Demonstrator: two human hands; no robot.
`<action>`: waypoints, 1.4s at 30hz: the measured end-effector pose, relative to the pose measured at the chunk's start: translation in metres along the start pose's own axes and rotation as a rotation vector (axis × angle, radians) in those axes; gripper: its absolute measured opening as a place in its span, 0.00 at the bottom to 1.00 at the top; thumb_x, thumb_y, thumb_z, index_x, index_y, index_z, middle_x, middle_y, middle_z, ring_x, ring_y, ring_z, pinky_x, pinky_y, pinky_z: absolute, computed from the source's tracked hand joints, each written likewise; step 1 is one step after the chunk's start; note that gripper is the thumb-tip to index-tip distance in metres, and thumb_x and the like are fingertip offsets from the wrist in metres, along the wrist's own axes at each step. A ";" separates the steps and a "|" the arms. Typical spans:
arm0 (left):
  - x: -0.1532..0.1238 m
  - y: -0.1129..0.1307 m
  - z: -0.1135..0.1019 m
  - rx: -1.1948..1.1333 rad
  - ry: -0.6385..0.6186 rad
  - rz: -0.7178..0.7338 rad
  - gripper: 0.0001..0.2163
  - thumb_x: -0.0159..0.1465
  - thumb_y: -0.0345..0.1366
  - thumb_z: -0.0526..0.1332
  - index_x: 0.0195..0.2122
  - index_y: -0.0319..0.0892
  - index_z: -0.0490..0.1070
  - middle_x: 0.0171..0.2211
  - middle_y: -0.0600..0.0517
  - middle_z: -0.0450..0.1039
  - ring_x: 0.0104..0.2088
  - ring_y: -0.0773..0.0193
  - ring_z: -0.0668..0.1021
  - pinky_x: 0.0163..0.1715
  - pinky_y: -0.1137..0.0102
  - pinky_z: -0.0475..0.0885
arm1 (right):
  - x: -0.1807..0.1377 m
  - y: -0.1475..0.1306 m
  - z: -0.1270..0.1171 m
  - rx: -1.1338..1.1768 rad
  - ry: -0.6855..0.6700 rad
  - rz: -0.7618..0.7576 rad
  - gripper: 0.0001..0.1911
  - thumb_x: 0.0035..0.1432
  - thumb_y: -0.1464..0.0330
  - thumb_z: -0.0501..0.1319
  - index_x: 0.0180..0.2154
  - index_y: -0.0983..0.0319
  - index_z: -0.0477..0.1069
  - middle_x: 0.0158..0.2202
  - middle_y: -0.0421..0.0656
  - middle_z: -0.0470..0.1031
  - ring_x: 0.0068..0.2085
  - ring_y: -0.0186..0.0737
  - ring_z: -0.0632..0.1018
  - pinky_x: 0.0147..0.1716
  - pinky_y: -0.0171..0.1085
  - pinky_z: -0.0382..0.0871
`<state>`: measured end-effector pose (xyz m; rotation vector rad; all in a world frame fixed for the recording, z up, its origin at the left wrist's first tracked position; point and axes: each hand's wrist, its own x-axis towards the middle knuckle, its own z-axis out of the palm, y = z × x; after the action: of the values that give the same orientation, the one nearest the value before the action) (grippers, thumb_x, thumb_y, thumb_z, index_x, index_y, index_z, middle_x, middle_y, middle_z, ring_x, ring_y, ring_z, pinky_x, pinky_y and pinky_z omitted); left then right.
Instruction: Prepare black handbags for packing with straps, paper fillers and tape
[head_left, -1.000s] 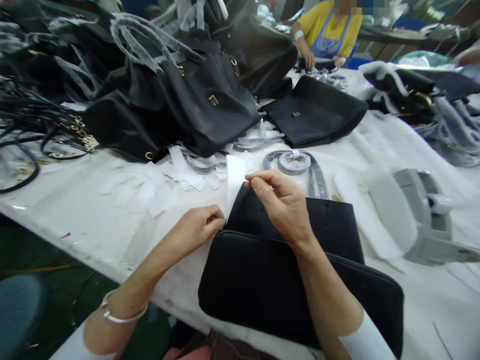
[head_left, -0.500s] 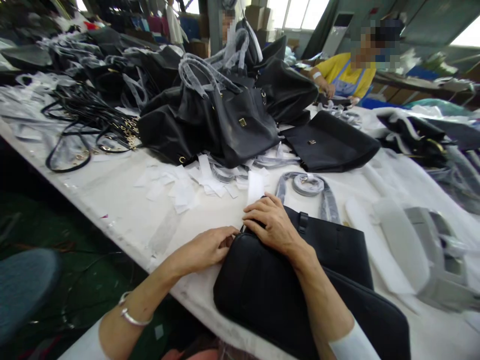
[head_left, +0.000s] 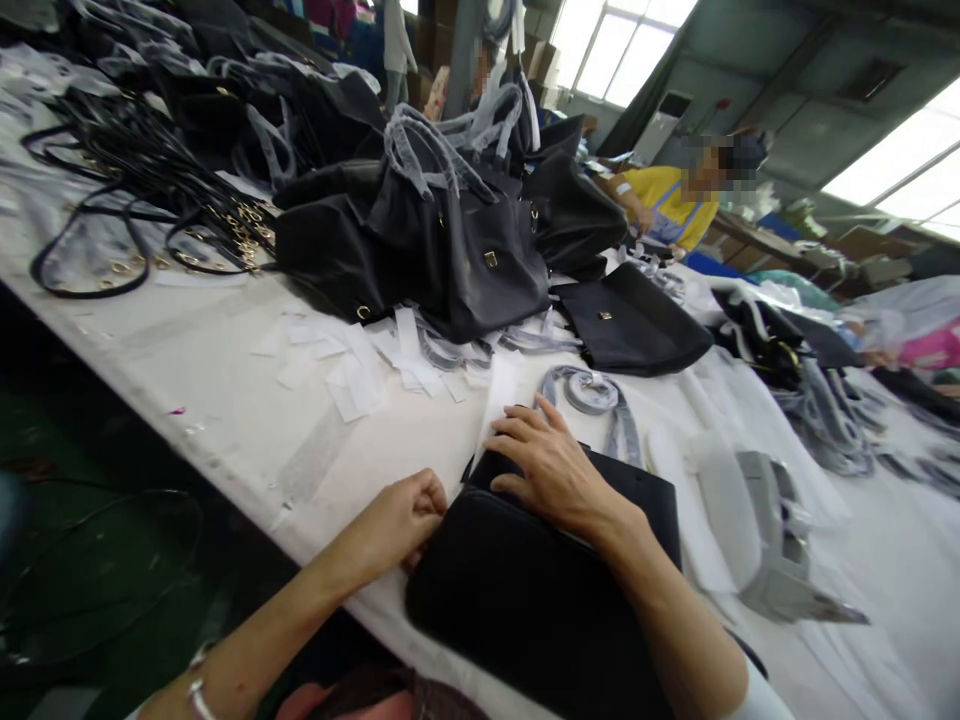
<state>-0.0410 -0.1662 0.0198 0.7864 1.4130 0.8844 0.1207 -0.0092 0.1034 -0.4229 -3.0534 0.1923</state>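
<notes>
A black handbag (head_left: 525, 600) lies on its side at the table's front edge, its upper edge facing away from me. My left hand (head_left: 409, 515) is at the bag's left corner with its fingers curled together; whatever they pinch is hidden. My right hand (head_left: 551, 465) rests on the bag's upper edge, fingers stretched and slightly spread. Under that hand a flat black panel (head_left: 645, 495) sticks out to the right. A white strip (head_left: 499, 390) runs up from the bag just beyond my right fingertips. Behind it lies a plastic-wrapped strap (head_left: 592, 392), partly coiled.
Black handbags (head_left: 487, 260) with wrapped handles are heaped at the back. Thin black straps (head_left: 180, 190) with gold clasps lie at the left. Paper slips (head_left: 352, 375) are scattered mid-table. A grey plastic device (head_left: 787, 550) stands at the right. A co-worker in yellow (head_left: 660, 205) works beyond.
My view has turned right and up. My left hand has shifted slightly down along the bag's left corner, its fingers more curled. My right hand stays on the bag, fingers a little more spread.
</notes>
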 end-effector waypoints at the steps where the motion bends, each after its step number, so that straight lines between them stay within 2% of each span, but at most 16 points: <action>1: 0.000 -0.003 0.002 0.019 0.025 0.031 0.09 0.54 0.39 0.58 0.33 0.42 0.61 0.23 0.58 0.68 0.19 0.70 0.67 0.18 0.77 0.60 | 0.002 -0.002 -0.004 -0.006 -0.049 -0.037 0.20 0.54 0.63 0.67 0.50 0.56 0.71 0.53 0.43 0.72 0.60 0.47 0.64 0.65 0.54 0.39; 4: 0.001 -0.007 0.005 0.201 0.137 0.141 0.05 0.53 0.35 0.58 0.29 0.41 0.63 0.23 0.57 0.67 0.22 0.70 0.65 0.21 0.77 0.57 | 0.009 -0.006 -0.006 0.019 -0.174 -0.125 0.19 0.55 0.64 0.67 0.49 0.54 0.71 0.51 0.41 0.73 0.59 0.44 0.66 0.65 0.52 0.39; 6: 0.003 -0.006 0.007 0.346 0.179 0.177 0.04 0.53 0.34 0.57 0.25 0.40 0.64 0.22 0.56 0.67 0.24 0.69 0.66 0.22 0.76 0.55 | 0.014 -0.008 -0.003 0.034 -0.214 -0.114 0.18 0.55 0.64 0.67 0.49 0.54 0.72 0.50 0.40 0.73 0.55 0.42 0.68 0.65 0.51 0.40; 10: 0.004 0.003 0.008 0.460 0.113 0.139 0.12 0.57 0.39 0.54 0.19 0.39 0.66 0.20 0.53 0.66 0.24 0.66 0.67 0.24 0.73 0.55 | 0.019 -0.008 0.005 0.015 -0.237 -0.027 0.17 0.53 0.67 0.67 0.46 0.56 0.73 0.48 0.42 0.73 0.51 0.43 0.68 0.62 0.50 0.47; 14: 0.005 0.009 0.010 0.397 0.094 0.053 0.17 0.59 0.42 0.52 0.19 0.38 0.69 0.17 0.55 0.62 0.20 0.67 0.64 0.21 0.73 0.53 | 0.018 -0.003 0.008 -0.015 -0.228 -0.015 0.10 0.56 0.69 0.64 0.42 0.59 0.75 0.45 0.45 0.72 0.48 0.45 0.68 0.50 0.45 0.58; 16: 0.006 0.009 0.012 0.337 0.091 0.027 0.15 0.57 0.41 0.54 0.21 0.38 0.72 0.19 0.55 0.64 0.20 0.68 0.63 0.21 0.73 0.54 | 0.017 0.001 0.009 -0.034 -0.215 -0.029 0.06 0.58 0.68 0.62 0.38 0.59 0.75 0.43 0.46 0.73 0.46 0.46 0.68 0.46 0.45 0.57; 20: 0.005 0.005 0.019 0.194 0.090 -0.044 0.13 0.55 0.40 0.57 0.29 0.37 0.76 0.24 0.54 0.72 0.22 0.67 0.67 0.22 0.74 0.59 | 0.015 0.005 0.013 -0.037 -0.202 -0.053 0.04 0.58 0.68 0.61 0.36 0.60 0.74 0.39 0.45 0.74 0.43 0.46 0.69 0.42 0.43 0.55; 25: 0.002 0.003 0.026 -0.006 0.108 0.011 0.14 0.53 0.40 0.61 0.37 0.36 0.77 0.28 0.51 0.75 0.30 0.63 0.73 0.30 0.72 0.66 | 0.014 0.007 0.014 -0.004 -0.260 -0.071 0.07 0.61 0.74 0.56 0.33 0.62 0.72 0.32 0.43 0.75 0.36 0.41 0.71 0.39 0.41 0.53; 28: 0.002 0.005 0.029 0.018 0.097 -0.078 0.16 0.53 0.41 0.60 0.38 0.36 0.75 0.24 0.53 0.72 0.22 0.67 0.69 0.21 0.74 0.61 | 0.010 0.007 0.011 0.035 -0.246 -0.093 0.06 0.61 0.74 0.56 0.33 0.62 0.71 0.31 0.42 0.75 0.35 0.39 0.70 0.40 0.40 0.52; 31: 0.004 0.007 0.031 0.138 0.072 -0.154 0.11 0.51 0.39 0.57 0.29 0.37 0.73 0.18 0.57 0.63 0.17 0.70 0.62 0.17 0.75 0.53 | 0.003 0.002 0.007 0.045 -0.203 -0.118 0.07 0.61 0.75 0.56 0.31 0.62 0.70 0.30 0.41 0.74 0.34 0.38 0.69 0.39 0.39 0.52; 33: 0.005 0.007 0.034 0.196 0.065 -0.082 0.07 0.50 0.36 0.56 0.22 0.38 0.68 0.17 0.58 0.59 0.19 0.70 0.61 0.18 0.75 0.52 | -0.005 -0.003 0.003 0.044 -0.167 -0.126 0.08 0.60 0.76 0.55 0.30 0.62 0.68 0.30 0.41 0.73 0.33 0.38 0.68 0.38 0.39 0.51; 35: 0.004 0.007 0.038 0.199 0.069 0.004 0.07 0.50 0.36 0.55 0.19 0.38 0.65 0.18 0.57 0.58 0.22 0.69 0.61 0.20 0.74 0.53 | -0.014 -0.008 -0.001 0.049 -0.127 -0.115 0.09 0.60 0.78 0.55 0.30 0.61 0.67 0.29 0.40 0.72 0.33 0.38 0.67 0.38 0.40 0.51; 42: 0.002 -0.004 0.054 0.011 0.102 0.085 0.09 0.54 0.37 0.55 0.22 0.38 0.67 0.21 0.55 0.62 0.25 0.68 0.63 0.23 0.74 0.56 | -0.040 -0.020 -0.017 0.052 -0.062 -0.039 0.10 0.57 0.79 0.55 0.29 0.60 0.65 0.27 0.40 0.70 0.31 0.37 0.64 0.40 0.39 0.52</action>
<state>0.0128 -0.1632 0.0168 0.8241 1.4833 0.9947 0.1548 -0.0374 0.1218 -0.3614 -3.1056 0.2883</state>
